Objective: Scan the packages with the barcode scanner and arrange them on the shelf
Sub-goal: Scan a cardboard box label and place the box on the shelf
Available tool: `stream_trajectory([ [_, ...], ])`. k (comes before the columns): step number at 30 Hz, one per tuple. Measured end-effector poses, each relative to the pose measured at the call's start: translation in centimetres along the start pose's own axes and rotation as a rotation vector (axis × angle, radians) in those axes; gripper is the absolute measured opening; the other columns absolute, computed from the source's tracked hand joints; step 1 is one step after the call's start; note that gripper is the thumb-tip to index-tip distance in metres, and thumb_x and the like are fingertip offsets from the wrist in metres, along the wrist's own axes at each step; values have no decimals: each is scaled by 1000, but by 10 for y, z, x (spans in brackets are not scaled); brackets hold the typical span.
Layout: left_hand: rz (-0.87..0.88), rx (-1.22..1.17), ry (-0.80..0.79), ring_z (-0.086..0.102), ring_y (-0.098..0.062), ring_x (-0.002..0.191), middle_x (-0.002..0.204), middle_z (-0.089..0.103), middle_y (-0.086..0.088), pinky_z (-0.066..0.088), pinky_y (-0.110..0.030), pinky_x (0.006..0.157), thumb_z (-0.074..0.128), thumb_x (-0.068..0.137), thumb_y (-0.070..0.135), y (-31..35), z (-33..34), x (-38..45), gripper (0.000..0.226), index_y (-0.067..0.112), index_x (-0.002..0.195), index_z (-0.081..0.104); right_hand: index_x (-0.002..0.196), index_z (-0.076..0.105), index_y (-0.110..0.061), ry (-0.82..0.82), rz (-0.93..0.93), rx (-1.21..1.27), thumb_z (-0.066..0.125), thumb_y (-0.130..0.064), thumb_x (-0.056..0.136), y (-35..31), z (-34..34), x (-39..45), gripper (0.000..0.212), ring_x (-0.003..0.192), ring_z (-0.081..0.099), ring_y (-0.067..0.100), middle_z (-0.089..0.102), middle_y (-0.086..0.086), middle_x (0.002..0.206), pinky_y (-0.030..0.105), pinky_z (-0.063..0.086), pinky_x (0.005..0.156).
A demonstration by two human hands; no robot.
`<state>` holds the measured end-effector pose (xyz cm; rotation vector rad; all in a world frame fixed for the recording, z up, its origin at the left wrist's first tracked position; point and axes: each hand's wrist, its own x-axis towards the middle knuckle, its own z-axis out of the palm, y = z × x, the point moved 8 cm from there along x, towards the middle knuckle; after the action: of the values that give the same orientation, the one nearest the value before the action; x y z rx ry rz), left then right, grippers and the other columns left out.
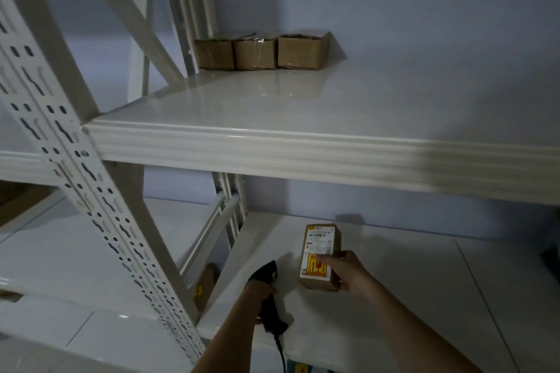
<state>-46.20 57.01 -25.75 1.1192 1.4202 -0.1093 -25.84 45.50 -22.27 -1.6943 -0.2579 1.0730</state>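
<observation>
My right hand (348,274) grips a small brown package (320,254) with a white barcode label and a yellow-red sticker, held over the lower shelf (409,297). My left hand (259,292) grips a black barcode scanner (268,297) by its handle, its head pointing up and away just left of the package. The scanner's cable trails down toward the bottom edge. Three brown cardboard packages (262,50) stand side by side at the back left of the upper shelf (303,106).
A white perforated upright (100,200) and diagonal braces frame the rack on the left. Another brown package (206,285) with a yellow sticker sits behind the lower shelf's left edge. A pale wall closes the back. A coloured package corner (298,368) peeks in at the bottom.
</observation>
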Motion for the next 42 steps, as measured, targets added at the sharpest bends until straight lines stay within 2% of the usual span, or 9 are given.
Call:
stream_trajectory([
  [4, 19, -4, 14, 55, -28, 89, 97, 56, -13, 45, -33, 83, 58, 97, 21, 5, 6, 7, 43, -2, 132, 48, 122, 67, -9, 1, 11, -15, 78, -19, 86, 3, -4, 13, 39, 94, 74, 23, 76, 10, 109, 34, 60, 69],
  [7, 13, -92, -42, 54, -33, 111, 113, 54, -17, 43, -38, 77, 57, 96, 15, 6, 14, 7, 44, -1, 135, 45, 124, 66, -10, 15, 23, -30, 79, -20, 85, 10, -6, 17, 43, 97, 73, 24, 75, 10, 111, 37, 60, 76],
  [10, 95, -147, -66, 57, -29, 97, 111, 58, -15, 48, -34, 70, 58, 97, 20, 11, 10, 8, 42, 2, 133, 48, 126, 64, -9, 48, 34, -32, 79, -22, 84, 16, -7, 16, 47, 100, 71, 26, 74, 10, 113, 41, 60, 82],
  [13, 214, -151, -25, 60, -37, 103, 119, 59, -24, 50, -45, 90, 57, 96, 9, 17, -7, 12, 40, -9, 131, 49, 126, 65, -7, 94, 33, 1, 80, -25, 83, 19, -6, 9, 49, 97, 72, 26, 75, 11, 111, 42, 61, 79],
  [17, 310, -226, -8, 55, -25, 67, 83, 57, -15, 47, -33, 62, 56, 95, 1, 22, -30, 0, 34, -13, 126, 51, 123, 64, -3, 223, 24, 70, 78, -42, 83, 25, -3, -8, 58, 96, 72, 30, 74, 15, 109, 45, 62, 79],
  [22, 421, -305, -154, 51, -24, 64, 75, 55, -12, 44, -34, 64, 58, 93, -1, 25, -49, -20, 15, -4, 107, 61, 133, 54, -6, 274, 5, 110, 75, -35, 87, 38, 11, -40, 59, 101, 70, 30, 71, 14, 117, 50, 58, 90],
  [29, 411, -243, -371, 48, -21, 50, 60, 49, -6, 41, -29, 50, 59, 89, 6, 16, -45, -57, 8, 7, 82, 55, 134, 47, -16, 319, -110, 127, 80, -26, 83, 45, 26, -98, 62, 102, 69, 25, 68, 8, 122, 44, 59, 87],
  [38, 683, 29, -259, 43, -16, 47, 58, 51, -4, 37, -24, 46, 69, 83, 20, 53, -28, -127, 13, 9, 80, 63, 116, 45, -14, 438, -255, 69, 83, -18, 81, 13, 6, -136, 52, 78, 64, 6, 63, -7, 95, 17, 50, 48],
  [42, 768, 94, -222, 44, -15, 45, 58, 52, -4, 37, -24, 45, 69, 81, 21, 67, -20, -149, 13, 10, 79, 62, 111, 44, -16, 463, -338, -10, 84, -21, 79, -4, -8, -143, 51, 83, 64, 8, 63, -7, 98, 22, 49, 56],
])
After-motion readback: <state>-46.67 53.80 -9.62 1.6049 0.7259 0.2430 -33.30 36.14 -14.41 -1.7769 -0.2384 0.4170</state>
